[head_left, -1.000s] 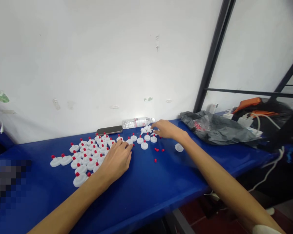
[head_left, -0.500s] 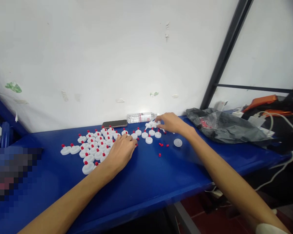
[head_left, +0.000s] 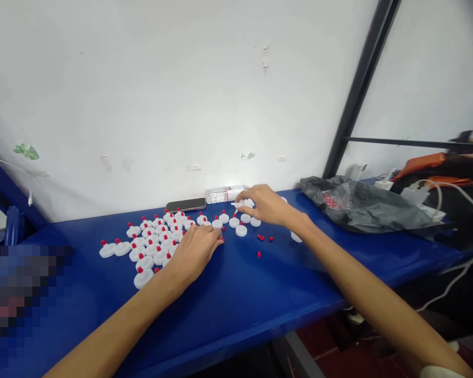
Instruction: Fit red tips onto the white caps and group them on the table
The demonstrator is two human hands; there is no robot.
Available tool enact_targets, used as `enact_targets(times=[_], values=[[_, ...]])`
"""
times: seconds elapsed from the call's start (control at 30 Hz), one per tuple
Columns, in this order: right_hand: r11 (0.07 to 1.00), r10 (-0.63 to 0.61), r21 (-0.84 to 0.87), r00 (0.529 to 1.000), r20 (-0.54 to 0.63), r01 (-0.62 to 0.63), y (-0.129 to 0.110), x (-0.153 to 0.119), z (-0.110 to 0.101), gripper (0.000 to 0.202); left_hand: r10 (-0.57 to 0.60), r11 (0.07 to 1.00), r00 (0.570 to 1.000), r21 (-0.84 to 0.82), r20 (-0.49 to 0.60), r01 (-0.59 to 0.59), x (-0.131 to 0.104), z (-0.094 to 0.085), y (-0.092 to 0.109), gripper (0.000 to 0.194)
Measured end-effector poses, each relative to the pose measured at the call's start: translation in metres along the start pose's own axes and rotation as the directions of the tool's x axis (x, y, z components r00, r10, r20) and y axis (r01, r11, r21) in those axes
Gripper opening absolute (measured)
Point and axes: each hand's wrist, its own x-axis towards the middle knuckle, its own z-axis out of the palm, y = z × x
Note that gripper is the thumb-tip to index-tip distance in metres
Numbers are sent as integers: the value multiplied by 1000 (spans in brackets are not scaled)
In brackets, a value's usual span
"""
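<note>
Many round white caps with red tips [head_left: 152,247] stand grouped on the blue table [head_left: 220,299]. My left hand [head_left: 197,249] rests at the right side of this group, fingers bent and close together, with a red tip cap [head_left: 223,240] at the fingertips. Over a small pile of white plastic pieces [head_left: 249,202] reaches my right hand [head_left: 268,206]. Its thumb and index finger close around a small white piece [head_left: 235,203], partly hidden. Several loose red tip caps [head_left: 260,238] lie between the hands. My right forearm partly covers a white disc [head_left: 296,237].
A phone [head_left: 185,205] and a clear plastic bottle [head_left: 220,195] lie along the wall. At the right, a dark plastic bag [head_left: 378,207] has a clear bag with red bits on it. White cables [head_left: 449,278] hang by the table's right end. A black metal post [head_left: 355,100] rises there.
My right hand has moved left over the pile of white pieces, its fingers closing at the pile's left side. My left hand stays nearly where it was. The view has shifted slightly.
</note>
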Motion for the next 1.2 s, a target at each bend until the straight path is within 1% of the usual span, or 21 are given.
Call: enact_targets(times=[0.17, 0.3, 0.4, 0.47, 0.57, 0.73, 0.83, 1.0, 1.1, 1.2], values=[[999, -24, 43, 1000, -13, 25, -7, 0, 1, 24, 6, 1000, 1000, -29, -23, -6, 0, 1, -2, 26], [996, -55, 69, 998, -21, 56, -16, -1, 1, 24, 3, 998, 993, -65, -116, -10, -1, 1, -3, 24], [990, -88, 107, 996, -21, 90, -24, -3, 1, 22, -37, 992, 982, -122, -183, 15, -1, -2, -5, 28], [985, -109, 130, 994, -22, 111, -28, -3, 1, 22, -85, 989, 974, -138, -209, 57, -1, -5, -8, 30], [978, -138, 153, 990, -29, 141, -33, -5, 3, 26, -144, 983, 961, -147, -237, 111, -2, -7, -13, 29], [964, -183, 187, 982, -42, 188, -39, -6, 8, 35, -147, 978, 938, -186, -313, 91, -2, -2, -19, 23], [956, -181, 226, 982, -53, 189, -42, -6, 8, 35, -152, 981, 933, -164, -328, 102, -3, 0, -19, 22], [950, -174, 254, 983, -54, 182, -44, -6, 7, 33, -154, 985, 928, -124, -338, 118, -3, -3, -17, 23], [949, -167, 262, 985, -52, 174, -44, -6, 7, 30, -172, 981, 929, -148, -328, 130, -3, -4, -18, 21], [944, -160, 282, 985, -62, 171, -44, -6, 7, 28, -160, 976, 925, -195, -344, 96, -3, -3, -20, 20]])
